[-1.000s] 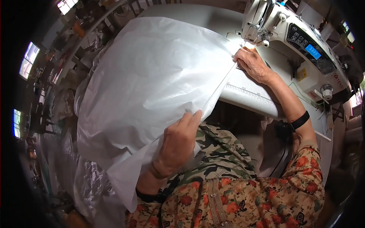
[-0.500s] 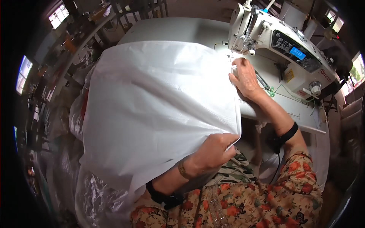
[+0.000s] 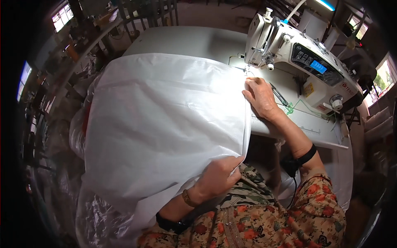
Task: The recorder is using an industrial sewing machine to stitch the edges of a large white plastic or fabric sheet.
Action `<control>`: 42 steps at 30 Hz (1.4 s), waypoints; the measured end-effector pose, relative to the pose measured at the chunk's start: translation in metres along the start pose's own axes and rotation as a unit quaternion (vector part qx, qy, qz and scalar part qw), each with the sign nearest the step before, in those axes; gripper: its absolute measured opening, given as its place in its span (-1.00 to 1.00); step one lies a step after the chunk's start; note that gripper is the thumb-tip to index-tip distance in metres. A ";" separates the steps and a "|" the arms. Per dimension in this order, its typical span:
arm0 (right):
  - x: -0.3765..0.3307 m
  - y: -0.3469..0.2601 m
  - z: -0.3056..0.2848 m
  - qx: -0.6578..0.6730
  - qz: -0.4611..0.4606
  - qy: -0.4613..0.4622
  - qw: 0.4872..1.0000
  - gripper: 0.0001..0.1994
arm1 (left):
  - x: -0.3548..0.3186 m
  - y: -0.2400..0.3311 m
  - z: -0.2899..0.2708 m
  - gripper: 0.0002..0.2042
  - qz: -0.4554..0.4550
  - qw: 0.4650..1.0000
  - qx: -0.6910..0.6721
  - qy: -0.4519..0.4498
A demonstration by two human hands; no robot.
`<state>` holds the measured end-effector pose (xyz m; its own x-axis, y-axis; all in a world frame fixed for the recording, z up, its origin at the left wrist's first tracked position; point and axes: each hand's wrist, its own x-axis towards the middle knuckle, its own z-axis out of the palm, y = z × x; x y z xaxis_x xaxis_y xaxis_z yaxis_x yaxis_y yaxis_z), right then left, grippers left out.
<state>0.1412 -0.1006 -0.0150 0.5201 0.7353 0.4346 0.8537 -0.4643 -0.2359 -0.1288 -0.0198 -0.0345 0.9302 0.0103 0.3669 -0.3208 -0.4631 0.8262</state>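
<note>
A large sheet of white woven plastic fabric (image 3: 165,111) lies over the table, its folded right edge running toward me from the sewing machine's needle area. My left hand (image 3: 219,175) is closed on that edge at its near corner, with creases spreading out from the grip. Close in front of the needle, my right hand (image 3: 259,97) pinches the far part of the same edge, thumb and fingers together. The white sewing machine (image 3: 297,58) stands at the far right, its lamp lighting the fabric. The fabric's far right corner reaches the presser foot (image 3: 247,69); whether it lies under the foot I cannot tell.
Dark scissors or snips (image 3: 279,95) and a tangle of green thread (image 3: 290,108) lie on the table right of my right hand. A ruler scale (image 3: 308,130) runs along the table's front edge. Crumpled clear plastic (image 3: 103,219) hangs at the lower left.
In the picture, the machine, fabric and both hands sit slightly further left, and the hands lower. Both hands keep their hold on the fabric edge, which now looks straighter between them.
</note>
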 end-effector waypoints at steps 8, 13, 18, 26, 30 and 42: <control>-0.003 -0.006 0.003 -0.088 -0.006 0.007 0.996 -0.71 | -0.006 -0.001 0.012 -0.69 0.022 0.986 0.165 0.013; -0.007 0.000 0.006 -0.090 -0.002 0.029 0.996 -0.72 | 0.002 0.008 0.014 -0.72 0.014 0.974 0.225 -0.009; 0.001 0.004 0.003 -0.083 0.036 0.038 0.995 -0.71 | 0.013 0.006 0.017 -0.70 0.000 0.947 0.321 -0.004; -0.023 0.016 0.009 0.091 -0.007 0.102 0.991 -0.76 | 0.031 0.017 0.004 -0.81 0.052 0.928 0.355 0.099; -0.060 -0.033 0.033 0.053 0.017 0.211 0.976 -0.83 | 0.045 0.032 -0.001 -0.89 0.056 0.923 0.367 0.104; -0.157 -0.125 0.092 0.434 -0.008 -0.100 0.895 -0.81 | 0.047 0.006 0.021 -0.87 0.008 0.909 0.414 -0.047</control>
<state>-0.0443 -0.1122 -0.1336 0.4282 0.8525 0.2997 0.5154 0.0420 -0.8559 -0.0831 -0.0405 -0.0215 0.9500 -0.0605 0.3064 -0.1271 -0.9710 0.2024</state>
